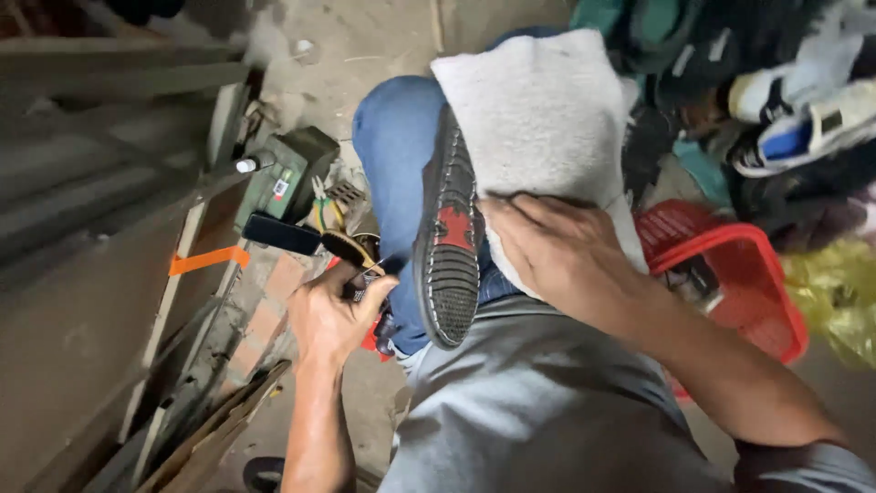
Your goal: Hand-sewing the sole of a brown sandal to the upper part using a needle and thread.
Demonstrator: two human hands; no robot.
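The person is sitting with a dark shoe (447, 237) lying on its side across the lap, its ridged black sole with a red patch facing the camera, resting against the blue-jeaned knee (392, 146). A whitish towel (538, 119) is draped over the thigh just beside the shoe. The right hand (547, 251) is pressing down flat on the lower edge of the towel, fingers spread and reaching toward the shoe's upper; it is clasping nothing that can be seen. The left hand (333, 315) is curled closed around a small tool whose kind cannot be told, just left of the sole.

Beyond the left hand, a black-handled brush (306, 239) is lying on the floor, and behind it a green metal box (292, 173) is standing with a small white-and-red sticker on its face. A small white-capped bottle (246, 165) is sitting at the box's left. An orange strip of tape (208, 260) is stuck across a grey board leaning at the left. On the right, a red plastic basket (766, 283) is crowding the person's forearm, with a yellow plastic bag (839, 292) past it. Further back, white and blue sneakers (803, 119) are piled among dark clothing, hemming in the right side.
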